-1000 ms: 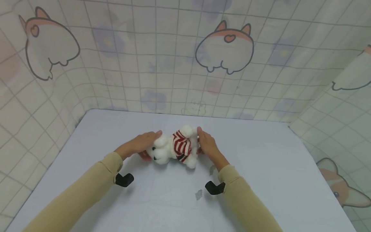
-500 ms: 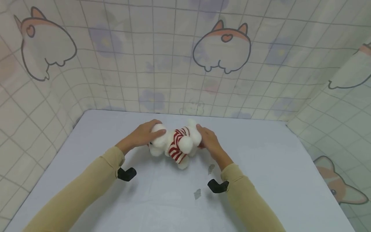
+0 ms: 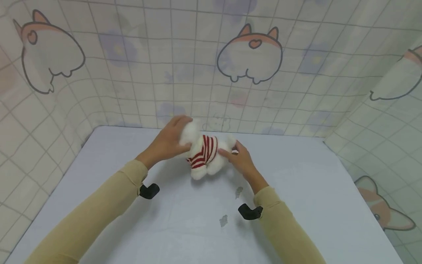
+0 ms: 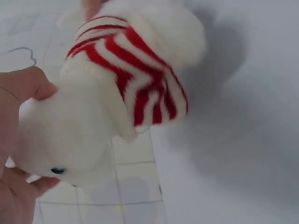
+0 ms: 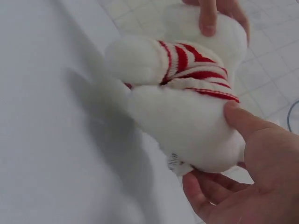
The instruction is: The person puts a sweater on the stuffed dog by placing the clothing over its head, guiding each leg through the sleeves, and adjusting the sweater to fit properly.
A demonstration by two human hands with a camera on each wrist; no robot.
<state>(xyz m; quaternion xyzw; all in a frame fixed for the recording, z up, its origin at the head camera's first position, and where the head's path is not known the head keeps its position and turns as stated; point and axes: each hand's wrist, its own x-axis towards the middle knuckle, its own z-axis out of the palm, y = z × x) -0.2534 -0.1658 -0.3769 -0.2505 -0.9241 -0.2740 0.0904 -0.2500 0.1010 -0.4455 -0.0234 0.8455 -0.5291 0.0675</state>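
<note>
A white plush dog (image 3: 207, 154) in a red-and-white striped sweater (image 4: 135, 70) is held between both hands over the table. My left hand (image 3: 169, 139) grips its head, thumb on the near side and fingers round the far side. The dog's dark eye (image 4: 57, 171) shows in the left wrist view, and its face is turned away from the head camera. At the rear end, my right hand (image 3: 243, 159) pinches the body between thumb and fingers. A small white tag (image 5: 174, 163) sticks out close to the right fingertips in the right wrist view.
The white table (image 3: 184, 227) has two small grey patches (image 3: 224, 220) near the right forearm. Behind it and along both sides hangs a grid-patterned curtain (image 3: 184, 73) with cartoon corgis. A black mount (image 3: 150, 191) sits at each wrist.
The plush dog has gone from lying on its side, face showing, to being rolled over and raised, head end higher. Both hands have closed round it, the left rising toward the back.
</note>
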